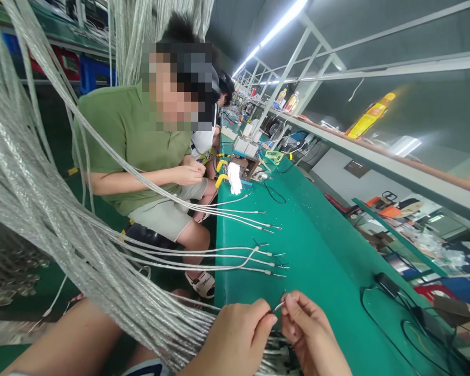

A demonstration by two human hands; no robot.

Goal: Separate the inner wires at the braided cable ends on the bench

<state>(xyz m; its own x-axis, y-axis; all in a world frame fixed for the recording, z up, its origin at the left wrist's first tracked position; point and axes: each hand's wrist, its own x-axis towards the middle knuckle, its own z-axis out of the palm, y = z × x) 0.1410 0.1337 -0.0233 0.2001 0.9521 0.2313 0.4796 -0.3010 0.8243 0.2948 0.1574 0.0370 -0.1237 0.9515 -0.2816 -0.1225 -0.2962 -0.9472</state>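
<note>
My left hand [238,329] is closed, pinching the end of a cable whose thin stripped wires [279,305] stick out past the thumb. My right hand [307,326] pinches the tips of those wires, close beside the left. Just beyond, several cables [235,256] with bared dark and light wire ends lie across the edge of the green tabletop [317,250]. A thick bundle of silvery cables [113,277] sweeps in from the left and passes under my left hand. The rest of the held cable is hidden by my fingers.
A co-worker in a green shirt [141,125] sits at the left side of the bench, hands together. Further along the bench stand a machine [246,151] and a white glove [234,177]. Black adapters with cords [389,286] lie at right. A shelf [376,151] runs above.
</note>
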